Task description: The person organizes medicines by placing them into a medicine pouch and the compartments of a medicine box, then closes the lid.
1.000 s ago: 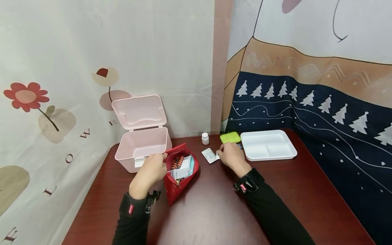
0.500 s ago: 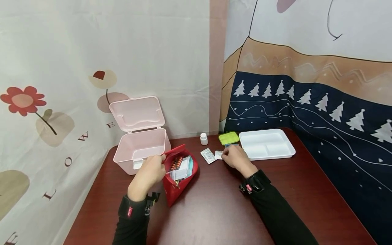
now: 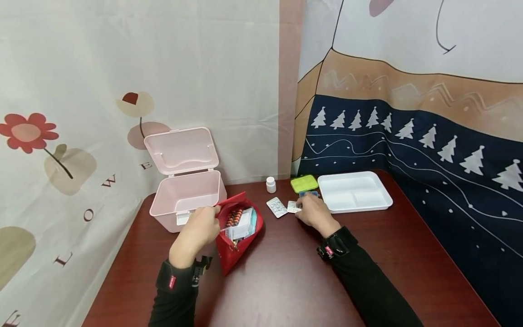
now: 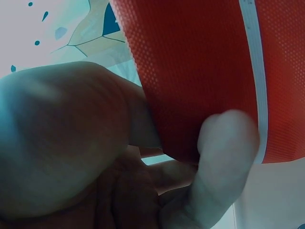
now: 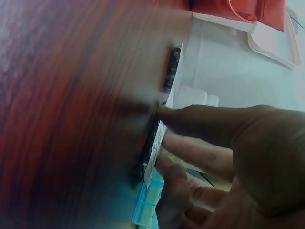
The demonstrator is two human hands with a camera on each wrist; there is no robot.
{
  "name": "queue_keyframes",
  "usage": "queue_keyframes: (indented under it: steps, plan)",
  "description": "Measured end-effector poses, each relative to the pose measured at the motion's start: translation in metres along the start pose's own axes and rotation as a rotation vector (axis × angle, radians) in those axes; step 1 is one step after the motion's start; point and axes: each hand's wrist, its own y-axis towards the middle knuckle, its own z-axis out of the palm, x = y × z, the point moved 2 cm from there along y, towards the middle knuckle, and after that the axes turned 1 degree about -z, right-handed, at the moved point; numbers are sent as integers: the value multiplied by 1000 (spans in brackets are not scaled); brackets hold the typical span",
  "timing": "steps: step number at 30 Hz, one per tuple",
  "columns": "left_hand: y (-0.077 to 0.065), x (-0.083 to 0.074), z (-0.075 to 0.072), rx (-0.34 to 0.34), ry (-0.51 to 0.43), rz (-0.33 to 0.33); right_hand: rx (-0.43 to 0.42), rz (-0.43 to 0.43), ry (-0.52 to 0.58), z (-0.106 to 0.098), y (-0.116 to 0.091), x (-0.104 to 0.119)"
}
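My left hand (image 3: 196, 234) pinches the upper edge of an open red zip pouch (image 3: 234, 259). In the left wrist view, the thumb (image 4: 228, 143) lies against the red fabric beside a white strip. A capsule blister pack (image 3: 234, 217), a white packet and a teal packet show inside the pouch. My right hand (image 3: 315, 212) is low over the table, fingertips touching a small white blister pack (image 3: 292, 207), whose right part is hidden. In the right wrist view, thumb and fingers rest on this pack (image 5: 155, 143). Another blister pack (image 3: 277, 207) lies just left of it.
An open pink lidded box (image 3: 163, 211) stands behind the left hand. At the back are a white pill bottle (image 3: 271, 185), a lime-green case (image 3: 304, 183), a blue case (image 3: 308, 194) partly behind the right hand, and a white divided tray (image 3: 373, 209).
My right hand has drawn back slightly to the right, uncovering the small blister pack and the blue case. My left hand keeps its hold on the pouch.
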Motion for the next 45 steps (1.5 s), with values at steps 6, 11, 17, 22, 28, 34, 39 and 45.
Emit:
queue_keyframes:
  steps: [6,11,17,22,28,34,39,45]
  plan:
    - [1,2,3,9,-2,-10,-20,22,-20,5,-1,-2]
    - [2,2,1,9,-10,-2,-19,42,-27,5,0,0]
    - [1,2,0,5,-9,9,-37,26,-45,4,-1,2]
    - [0,1,0,6,-3,8,-29,12,-54,4,-1,3]
    - [0,1,-1,7,-4,9,-66,-4,-71,5,-1,3]
    - [0,1,0,6,-3,10,-119,-21,-79,3,-1,5]
    - [-1,1,0,7,2,7,-109,-3,-73,-6,-2,6]
    - [-1,-1,-1,7,0,8,-115,7,-23,-24,-5,4]
